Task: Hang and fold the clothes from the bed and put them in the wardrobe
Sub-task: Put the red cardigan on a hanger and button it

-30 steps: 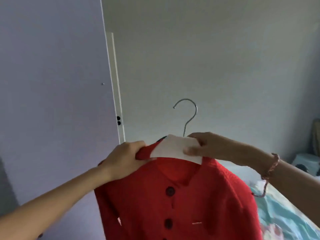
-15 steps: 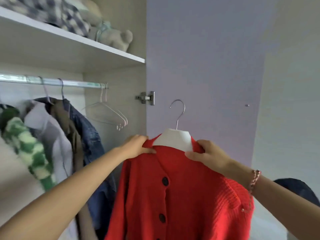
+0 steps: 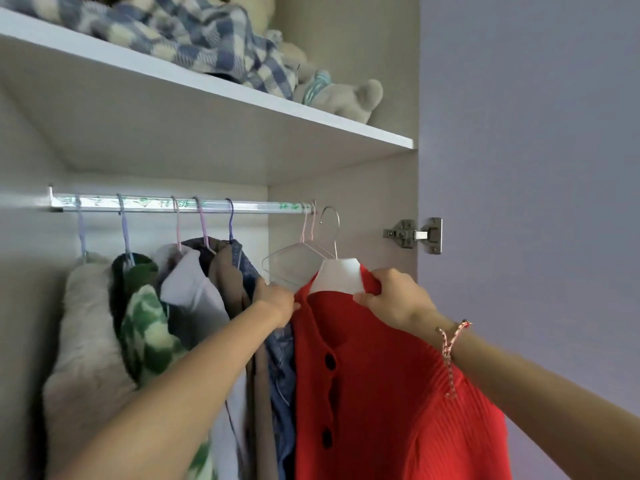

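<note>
A red knitted cardigan (image 3: 381, 382) with dark buttons hangs on a white hanger (image 3: 341, 277) with a metal hook. My left hand (image 3: 277, 301) grips its left shoulder and my right hand (image 3: 391, 296) pinches the collar on the right side. The hook sits just below the right end of the wardrobe rail (image 3: 173, 205), apart from it. Whether the hook touches the bare hangers beside it I cannot tell.
Several garments hang on the rail: a cream fleece (image 3: 86, 341), a green-white knit (image 3: 145, 334), a white shirt, a brown piece, a denim jacket. Two bare wire hangers (image 3: 294, 261) hang at the right end. A shelf (image 3: 207, 88) above holds a checked blanket and plush toys. The lilac door (image 3: 530, 202) stands open on the right.
My view swung left from the wall into the wardrobe. Both hands carried the cardigan on its hanger up and in toward the right end of the rail.
</note>
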Available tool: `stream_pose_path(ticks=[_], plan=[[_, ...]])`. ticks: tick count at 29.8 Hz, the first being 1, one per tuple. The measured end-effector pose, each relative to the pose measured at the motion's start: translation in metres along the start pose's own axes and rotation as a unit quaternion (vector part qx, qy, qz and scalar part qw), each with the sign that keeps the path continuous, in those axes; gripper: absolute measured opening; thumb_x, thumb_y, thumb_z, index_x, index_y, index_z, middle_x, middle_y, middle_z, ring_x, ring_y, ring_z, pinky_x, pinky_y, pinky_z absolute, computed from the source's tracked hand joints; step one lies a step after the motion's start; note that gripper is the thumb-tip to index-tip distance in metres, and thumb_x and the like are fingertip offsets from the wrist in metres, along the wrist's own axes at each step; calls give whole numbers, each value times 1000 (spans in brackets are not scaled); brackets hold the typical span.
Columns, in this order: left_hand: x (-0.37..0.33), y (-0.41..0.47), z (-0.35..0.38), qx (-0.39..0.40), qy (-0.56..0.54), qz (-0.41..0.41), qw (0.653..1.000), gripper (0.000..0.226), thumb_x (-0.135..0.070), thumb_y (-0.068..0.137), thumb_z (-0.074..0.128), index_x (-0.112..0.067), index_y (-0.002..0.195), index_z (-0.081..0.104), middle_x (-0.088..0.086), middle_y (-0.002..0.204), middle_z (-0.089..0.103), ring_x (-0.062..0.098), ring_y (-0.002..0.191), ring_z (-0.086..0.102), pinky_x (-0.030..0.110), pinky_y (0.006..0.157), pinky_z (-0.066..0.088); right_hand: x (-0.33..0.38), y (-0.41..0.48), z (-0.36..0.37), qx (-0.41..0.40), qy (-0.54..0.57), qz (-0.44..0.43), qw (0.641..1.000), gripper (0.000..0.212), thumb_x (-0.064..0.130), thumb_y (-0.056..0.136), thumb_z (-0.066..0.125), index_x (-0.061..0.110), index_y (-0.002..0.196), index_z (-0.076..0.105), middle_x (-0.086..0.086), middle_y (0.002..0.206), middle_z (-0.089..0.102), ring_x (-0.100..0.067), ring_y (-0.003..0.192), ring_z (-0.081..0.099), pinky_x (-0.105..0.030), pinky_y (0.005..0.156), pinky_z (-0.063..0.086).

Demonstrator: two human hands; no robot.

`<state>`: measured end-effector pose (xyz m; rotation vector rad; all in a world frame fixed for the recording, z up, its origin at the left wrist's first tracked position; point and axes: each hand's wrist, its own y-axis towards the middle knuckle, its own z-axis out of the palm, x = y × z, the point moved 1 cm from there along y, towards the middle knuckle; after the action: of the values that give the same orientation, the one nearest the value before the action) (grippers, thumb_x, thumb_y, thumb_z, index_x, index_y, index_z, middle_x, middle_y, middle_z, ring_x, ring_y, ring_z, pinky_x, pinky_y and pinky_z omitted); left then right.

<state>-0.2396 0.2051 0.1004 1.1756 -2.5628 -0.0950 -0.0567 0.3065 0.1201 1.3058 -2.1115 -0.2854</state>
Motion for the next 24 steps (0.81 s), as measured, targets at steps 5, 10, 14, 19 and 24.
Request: stream_pose_path(ticks=[5, 10, 14, 19, 24], plan=[[9, 14, -9, 5, 71, -18, 997, 33, -18, 96, 45, -13, 128, 51, 5, 133, 52, 22, 123, 48, 35, 103, 32, 10, 53, 17, -15, 5, 4, 1000, 33, 39, 87, 59, 13, 107, 57, -9, 109, 64, -32, 102, 59, -33, 81, 43], [17, 28, -21, -17, -141, 26, 989, 26, -19, 95, 48, -4, 111, 61, 13, 116, 61, 30, 110, 57, 35, 89, 45, 25, 88, 36, -26, 45, -16, 999, 29, 36, 87, 58, 11, 101, 55, -12, 109, 63, -36, 102, 58, -34, 80, 43], [22, 33, -27, -95, -271, -25, 958, 36, -1, 88, 39, -8, 116, 60, 14, 121, 58, 31, 112, 55, 37, 95, 44, 37, 106, 58, -18, 77, -48, 996, 29, 34, 87, 59, 13, 107, 54, -12, 111, 63, -35, 104, 58, -33, 80, 43], [49, 43, -41, -160, -198, -86, 963, 34, -5, 91, 39, -7, 123, 51, 13, 124, 55, 31, 108, 55, 39, 91, 45, 59, 142, 81, -31, 106, -30, 994, 33, 35, 87, 60, 10, 108, 57, -13, 112, 63, -33, 105, 59, -33, 81, 45], [84, 62, -59, -185, -184, -95, 961, 34, -1, 88, 39, -3, 120, 50, 16, 122, 53, 33, 109, 52, 38, 87, 42, 96, 174, 109, -23, 127, -15, 992, 32, 32, 87, 58, 7, 106, 57, -15, 112, 63, -33, 103, 60, -32, 81, 45]])
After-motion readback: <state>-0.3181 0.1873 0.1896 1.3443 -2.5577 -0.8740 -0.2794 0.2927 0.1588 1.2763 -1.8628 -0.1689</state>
